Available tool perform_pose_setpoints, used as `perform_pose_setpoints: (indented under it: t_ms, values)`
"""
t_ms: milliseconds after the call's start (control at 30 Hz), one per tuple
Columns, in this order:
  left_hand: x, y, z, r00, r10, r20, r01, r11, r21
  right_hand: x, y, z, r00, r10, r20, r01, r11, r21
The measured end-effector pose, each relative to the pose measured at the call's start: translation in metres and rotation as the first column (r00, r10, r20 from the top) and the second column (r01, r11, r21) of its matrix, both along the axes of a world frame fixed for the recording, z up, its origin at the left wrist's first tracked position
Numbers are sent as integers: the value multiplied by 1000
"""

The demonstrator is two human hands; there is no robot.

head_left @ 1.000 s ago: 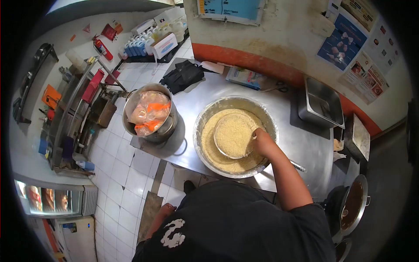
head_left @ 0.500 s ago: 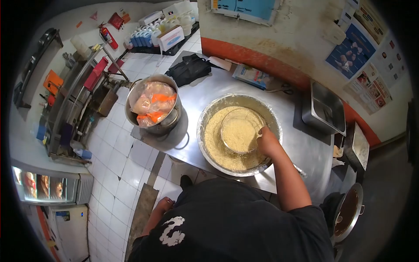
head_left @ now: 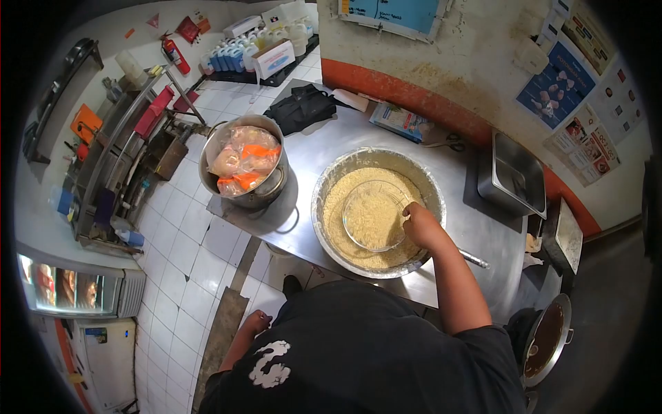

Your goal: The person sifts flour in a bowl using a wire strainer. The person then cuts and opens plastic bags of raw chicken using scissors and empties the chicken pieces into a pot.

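Observation:
My right hand [head_left: 419, 224] grips the near-right rim of a round wire sieve [head_left: 372, 224] inside a wide metal pot [head_left: 318, 231]. Pale yellow, crumbly powder [head_left: 345, 183] fills the pot's bottom, and some shows within the sieve. A metal handle [head_left: 474, 259] pokes out past the pot's rim beneath my right forearm; whether it belongs to the sieve is hidden by the arm. My left hand [head_left: 256, 322] hangs beside my body, off the table, its fingers curled in with nothing seen in them.
Left on the steel table [head_left: 303, 234] stands a deep pot [head_left: 241, 196] of bagged food. A black cloth [head_left: 300, 110] and a blue packet [head_left: 400, 123] lie at the back. To the right are a steel pan [head_left: 514, 172] and a wide pan of brown liquid [head_left: 549, 341].
The sieve has shifted slightly left and lower in the pot, with my right hand moving along. The metal handle shows longer and has swung up. My left hand has hardly moved.

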State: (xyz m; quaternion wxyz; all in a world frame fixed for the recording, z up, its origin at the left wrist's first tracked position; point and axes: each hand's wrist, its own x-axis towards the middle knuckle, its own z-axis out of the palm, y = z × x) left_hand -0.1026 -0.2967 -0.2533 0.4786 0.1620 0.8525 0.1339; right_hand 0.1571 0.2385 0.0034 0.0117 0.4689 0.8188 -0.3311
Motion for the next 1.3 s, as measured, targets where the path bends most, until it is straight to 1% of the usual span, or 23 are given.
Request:
perform_pose_setpoints:
  t_ms: [33,67,133,233,333,367,433,467,567,633,667,733,767,800,867,967,1067,1133,1167,1200,1267,1300]
  values:
    - [4,12,22,1000,-3,-11,3,1000,-10,0,0,1,998,55,22,-55,998,-6]
    - [6,17,33,1000,-6,-21,5,1000,-21,0,-1,2,1000,10,2,-10,1000,-8]
    - [8,17,33,1000,25,-6,-25,1000,-18,-1,-2,2,996,-79,-37,79,997,-11]
    - [9,14,30,998,54,17,-54,999,-2,0,3,-1,1000,19,-8,-19,1000,18]
    - [10,1,20,998,55,15,-55,998,8,-2,1,7,995,-99,-16,99,995,-7]
    - [10,-3,17,999,53,9,-53,999,10,-1,2,5,999,-51,-5,51,999,0]
    - [15,-2,33,999,45,17,-45,999,13,2,6,-1,999,48,16,-48,999,11]
    - [17,-2,39,999,41,22,-42,999,14,0,6,-3,1000,24,12,-24,1000,13]
    - [23,-23,19,998,57,12,-57,998,-9,-6,4,-8,998,-58,3,58,998,8]
    - [33,-18,37,996,83,-25,-84,994,-70,-12,-1,2,992,-127,-1,127,992,-4]
    - [37,-16,44,995,93,-43,-97,990,-101,-7,-4,7,996,-72,-50,78,987,143]
    - [38,-36,28,993,106,-48,-109,992,-59,18,-12,25,991,53,-123,5,903,430]
    - [38,-45,21,993,112,-49,-114,993,-37,32,-17,46,990,95,-104,-33,875,483]
    - [39,-52,17,992,97,-75,-101,993,-54,48,-23,71,998,59,0,-54,904,425]
    - [43,-63,9,990,65,-121,-76,993,-85,97,-21,73,964,128,232,-200,926,319]
    - [42,-82,-9,992,-55,-111,41,992,-123,135,-33,60,951,87,296,-115,990,78]
    - [36,-86,-29,970,-174,-168,146,976,-164,154,-54,38,993,110,-32,-103,977,189]
    - [25,-64,-17,997,-56,-61,48,990,-129,152,-69,39,998,20,-51,-6,968,249]
    - [21,-55,-16,997,-38,-60,30,992,-119,152,-76,39,998,-29,-64,46,959,279]
    - [17,-46,-16,998,-19,-59,13,994,-109,155,-80,37,997,-28,-77,47,966,255]
    - [3,-32,-21,999,-33,-6,33,999,20,160,-86,30,993,-28,-111,51,976,210]
    - [0,-19,-6,1000,-28,-1,28,997,67,160,-89,29,993,-36,-116,62,971,229]
